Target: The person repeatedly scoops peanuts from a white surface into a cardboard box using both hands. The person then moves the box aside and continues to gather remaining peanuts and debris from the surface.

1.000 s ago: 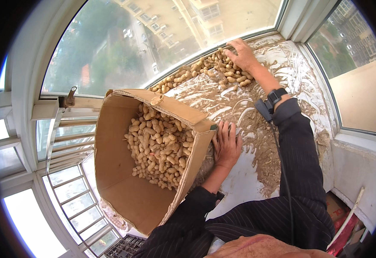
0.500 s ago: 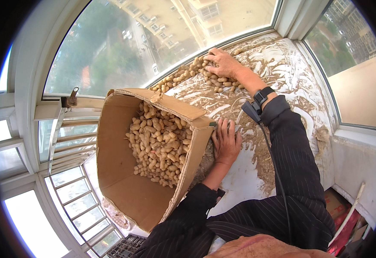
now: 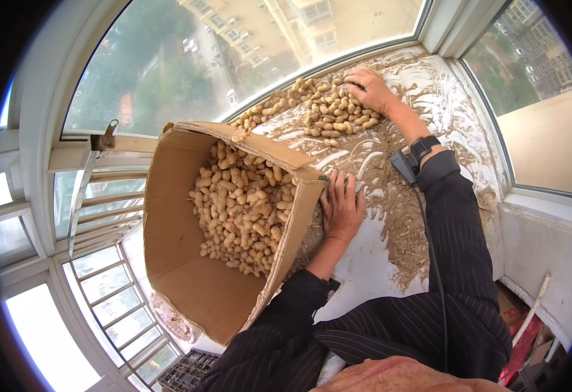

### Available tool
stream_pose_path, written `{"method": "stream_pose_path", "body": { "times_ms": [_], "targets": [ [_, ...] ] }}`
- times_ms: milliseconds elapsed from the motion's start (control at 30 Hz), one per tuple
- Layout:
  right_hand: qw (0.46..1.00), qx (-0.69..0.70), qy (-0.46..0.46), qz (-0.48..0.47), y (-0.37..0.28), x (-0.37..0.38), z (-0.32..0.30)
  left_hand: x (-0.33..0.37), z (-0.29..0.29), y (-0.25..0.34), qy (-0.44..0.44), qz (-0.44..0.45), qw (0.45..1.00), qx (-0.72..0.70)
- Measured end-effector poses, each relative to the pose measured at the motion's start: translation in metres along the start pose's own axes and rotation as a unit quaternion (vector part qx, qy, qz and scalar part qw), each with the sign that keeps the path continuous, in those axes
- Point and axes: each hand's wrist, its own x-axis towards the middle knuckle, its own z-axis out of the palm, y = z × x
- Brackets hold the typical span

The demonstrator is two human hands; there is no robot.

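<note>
A cardboard box lies tilted with its mouth toward me, holding a large heap of unshelled peanuts. My left hand rests on the sill beside the box's right edge, its fingers stretched out and touching the cardboard. Farther off, my right hand reaches to the right end of a pile of loose peanuts along the window. Its fingers are slightly bent and apart, with the fingertips at the peanuts. No peanut shows in its grasp.
Brown dirt streaks the white sill. Window glass borders its far side. A metal rack stands left of the box. A black cable runs along my right sleeve from a wrist device. A pale pipe leans at lower right.
My right hand has moved right along the pile, uncovering more peanuts, which lie more spread out toward the right. My left hand stays beside the box.
</note>
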Motion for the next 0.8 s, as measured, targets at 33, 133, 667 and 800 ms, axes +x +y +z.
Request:
{"method": "stream_pose_path", "body": {
  "times_ms": [33, 133, 667, 800],
  "targets": [
    [0.999, -0.005, -0.036, 0.004, -0.001, -0.005, 0.003, 0.000, 0.001, 0.001, -0.001, -0.001, 1.000, -0.002],
    [0.986, 0.148, -0.075, 0.007, -0.002, -0.010, -0.002, 0.000, 0.002, 0.001, 0.001, -0.005, 1.000, 0.002],
    [0.990, 0.006, -0.142, 0.011, -0.026, 0.028, 0.030, 0.000, -0.001, 0.000, -0.008, -0.010, 1.000, -0.017],
    [0.984, 0.106, -0.142, 0.004, -0.032, 0.010, 0.011, -0.001, 0.003, 0.000, 0.011, -0.006, 1.000, -0.018]
  ]
}}
